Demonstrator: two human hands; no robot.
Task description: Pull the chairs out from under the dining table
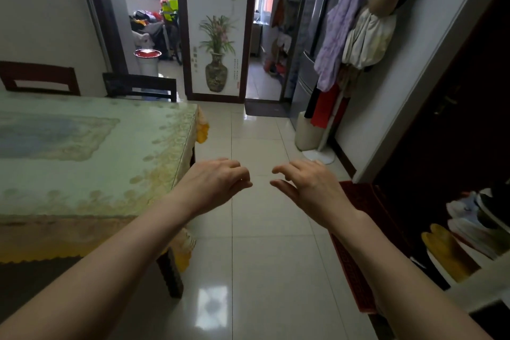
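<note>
The cloth-covered bench (82, 152) is filling the left, two chairs (41, 78) (140, 87) are sitting tucked at its far edge, and the left hand (218, 182) and right hand (309, 188) are hovering over the floor, loosely curled, holding nothing.

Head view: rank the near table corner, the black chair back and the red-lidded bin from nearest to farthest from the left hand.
From the left hand:
1. Near table corner, just left of it.
2. Black chair back, at the table's far side.
3. Red-lidded bin, beyond, in the doorway.

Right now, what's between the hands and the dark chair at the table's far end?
Head view: only the table's cloth-covered corner and bare floor tile separate the hands from the dark chair.
</note>
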